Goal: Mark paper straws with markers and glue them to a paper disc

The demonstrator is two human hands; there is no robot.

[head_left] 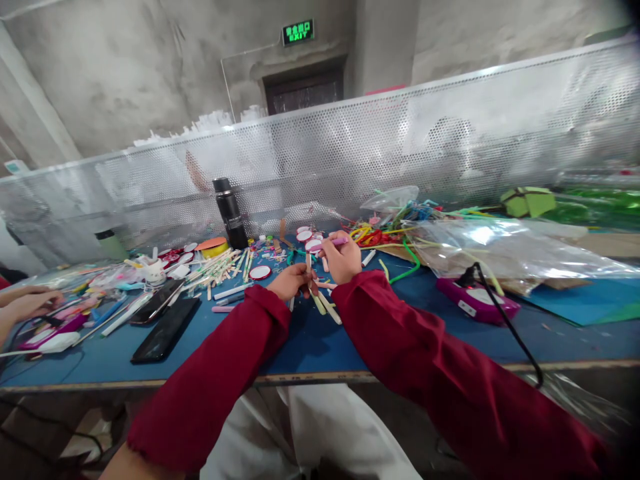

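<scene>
Both arms, in dark red sleeves, reach out over a blue table (320, 347), and the two hands meet close together above its middle. The left hand (290, 280) is closed around the upper ends of a small bundle of pale sticks (323, 303), which fan down and toward the right wrist. The right hand (343, 259), just beside and slightly beyond the left, pinches a pink pen-like stick (327, 245) that points to the left over the bundle; whether its tip touches the sticks cannot be told.

Just beyond the hands lie several round white discs with red rims (260, 272), and farther off a black flask (230, 213) stands upright before a perforated metal screen (400, 147). To the left of the left hand are scattered sticks (220, 267), then two dark phones (160, 327) lying flat side by side. At the far left edge another person's hand (27, 305) rests over a clutter of coloured pieces. To the right of the right hand sit a tangle of coloured pipe cleaners (380, 237), a clear plastic bag (500, 250) and a purple device (475, 300) with a black cable running off the table's near edge.
</scene>
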